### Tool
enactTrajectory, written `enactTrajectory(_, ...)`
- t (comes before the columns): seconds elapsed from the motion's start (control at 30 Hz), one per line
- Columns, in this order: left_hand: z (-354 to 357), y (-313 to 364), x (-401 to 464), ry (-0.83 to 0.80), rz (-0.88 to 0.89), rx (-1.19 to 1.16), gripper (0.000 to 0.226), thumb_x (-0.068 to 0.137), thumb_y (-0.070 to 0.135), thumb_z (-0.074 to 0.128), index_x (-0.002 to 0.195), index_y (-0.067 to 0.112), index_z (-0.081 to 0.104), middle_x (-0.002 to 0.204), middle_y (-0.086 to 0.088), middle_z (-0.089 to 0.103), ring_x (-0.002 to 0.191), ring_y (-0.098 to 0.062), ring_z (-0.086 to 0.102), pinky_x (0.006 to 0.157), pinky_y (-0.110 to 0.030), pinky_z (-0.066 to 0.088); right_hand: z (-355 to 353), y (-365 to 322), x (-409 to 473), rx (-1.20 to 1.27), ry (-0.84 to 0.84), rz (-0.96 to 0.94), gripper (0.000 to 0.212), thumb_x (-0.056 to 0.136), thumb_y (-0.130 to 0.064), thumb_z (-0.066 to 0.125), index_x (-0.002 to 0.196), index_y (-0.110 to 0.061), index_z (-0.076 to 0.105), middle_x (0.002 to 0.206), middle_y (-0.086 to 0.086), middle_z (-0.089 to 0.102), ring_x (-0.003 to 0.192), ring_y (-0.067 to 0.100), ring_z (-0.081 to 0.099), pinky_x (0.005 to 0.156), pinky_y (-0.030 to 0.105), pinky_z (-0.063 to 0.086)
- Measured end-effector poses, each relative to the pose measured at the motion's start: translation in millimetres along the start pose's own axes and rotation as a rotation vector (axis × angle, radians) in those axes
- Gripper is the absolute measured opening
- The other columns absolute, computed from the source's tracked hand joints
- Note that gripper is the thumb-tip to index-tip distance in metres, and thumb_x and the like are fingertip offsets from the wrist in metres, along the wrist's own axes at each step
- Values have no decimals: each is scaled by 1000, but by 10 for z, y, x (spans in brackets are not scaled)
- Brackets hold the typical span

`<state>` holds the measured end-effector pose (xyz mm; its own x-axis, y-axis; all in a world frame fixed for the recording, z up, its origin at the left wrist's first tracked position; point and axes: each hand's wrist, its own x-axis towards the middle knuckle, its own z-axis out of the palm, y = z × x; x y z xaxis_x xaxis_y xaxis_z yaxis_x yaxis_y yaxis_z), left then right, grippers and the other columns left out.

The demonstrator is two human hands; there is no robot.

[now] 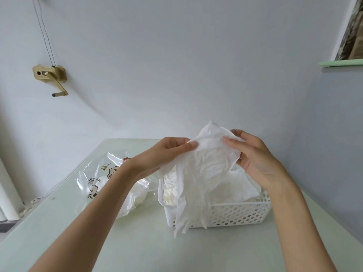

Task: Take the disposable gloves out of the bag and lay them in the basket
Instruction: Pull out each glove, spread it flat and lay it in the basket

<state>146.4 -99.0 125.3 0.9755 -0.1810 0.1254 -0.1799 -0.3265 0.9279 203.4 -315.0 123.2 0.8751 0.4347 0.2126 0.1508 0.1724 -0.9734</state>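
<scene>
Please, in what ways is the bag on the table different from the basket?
The bag is soft, clear plastic with printed cartoon figures, and it lies crumpled; the basket is stiff, white, with many round holes, and it stands upright. The bag lies to the left, partly behind the left arm; the basket stands under the glove that both hands hold. Both rest on the pale table, and both contain white gloves.

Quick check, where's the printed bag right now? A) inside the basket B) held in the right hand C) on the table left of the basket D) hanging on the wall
C: the printed bag lies on the table, left of the white basket, while both hands hold a glove.
</scene>
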Motion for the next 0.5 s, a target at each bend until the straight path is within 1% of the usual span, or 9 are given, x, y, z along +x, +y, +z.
enactTrajectory(0.03, -23, 15, -19, 9, 10, 17, 36, 96, 40, 53, 84, 6, 59, 74, 0, 57, 66, -15, 51, 66, -21, 38, -16, -55, -7, -56, -64, 35, 40, 69, -19, 77, 104, -10, 61, 91, 3, 71, 87, 19, 66, 77, 30, 53)
enactTrajectory(0.07, -44, 14, -21, 11, 21, 50, 39, 94, 43, 55, 85, 6, 58, 78, -3, 54, 72, -18, 47, 71, -27, 34, -8, -118, -18, -137, -124, 70, 47, 67, -18, 80, 110, -10, 62, 97, 3, 72, 91, 19, 68, 82, 32, 53)
enactTrajectory(0.13, -59, 64, -42, 6, 31, 90, 36, 93, 46, 55, 85, 12, 61, 82, -3, 57, 78, -21, 45, 76, -35, 33, 56, -222, -5, -310, -178, 117, 52, 67, -25, 80, 116, -18, 64, 104, 2, 73, 96, 16, 70, 91, 34, 52)
enactTrajectory(0.2, -64, 105, -45, 20, 33, 110, 30, 93, 41, 56, 84, 14, 64, 78, 1, 64, 73, -18, 53, 74, -28, 40, 197, -300, 23, -441, -166, 117, 40, 73, -38, 78, 109, -20, 71, 106, 7, 72, 97, 16, 69, 96, 41, 49)
enactTrajectory(0.27, -88, 144, -85, 62, 42, 158, 26, 91, 37, 60, 81, 14, 67, 72, 6, 67, 65, -10, 58, 65, -17, 43, 344, -348, 48, -502, -88, 74, 32, 79, -40, 74, 100, -16, 74, 104, 13, 72, 95, 21, 70, 95, 44, 50)
enactTrajectory(0.33, -200, 149, -173, 133, 45, 209, 25, 88, 37, 64, 83, 14, 70, 71, 7, 67, 61, -3, 58, 58, -12, 41, 489, -379, 48, -507, -19, -12, 26, 83, -33, 72, 96, -11, 73, 100, 15, 72, 91, 24, 70, 86, 38, 54)
enactTrajectory(0.4, -395, 156, -333, 213, 34, 233, 29, 83, 42, 66, 88, 14, 73, 71, 6, 66, 59, -2, 55, 54, -12, 37, 650, -404, 36, -499, 11, -112, 19, 85, -32, 70, 90, -14, 72, 87, 8, 73, 77, 17, 68, 70, 24, 50)
enactTrajectory(0.43, -502, 175, -428, 240, 46, 234, 34, 81, 47, 68, 89, 15, 73, 74, 5, 67, 63, -3, 56, 58, -13, 38, 733, -417, 24, -477, 23, -153, 15, 86, -31, 69, 87, -17, 71, 76, 1, 69, 67, 12, 63, 61, 21, 44)
enactTrajectory(0.5, -686, 259, -583, 258, 90, 237, 45, 76, 59, 69, 93, 18, 73, 85, 1, 72, 74, -5, 60, 69, -20, 42, 883, -450, 33, -421, 33, -198, 14, 89, -30, 66, 85, -16, 68, 59, -9, 54, 54, 8, 47, 50, 21, 33)
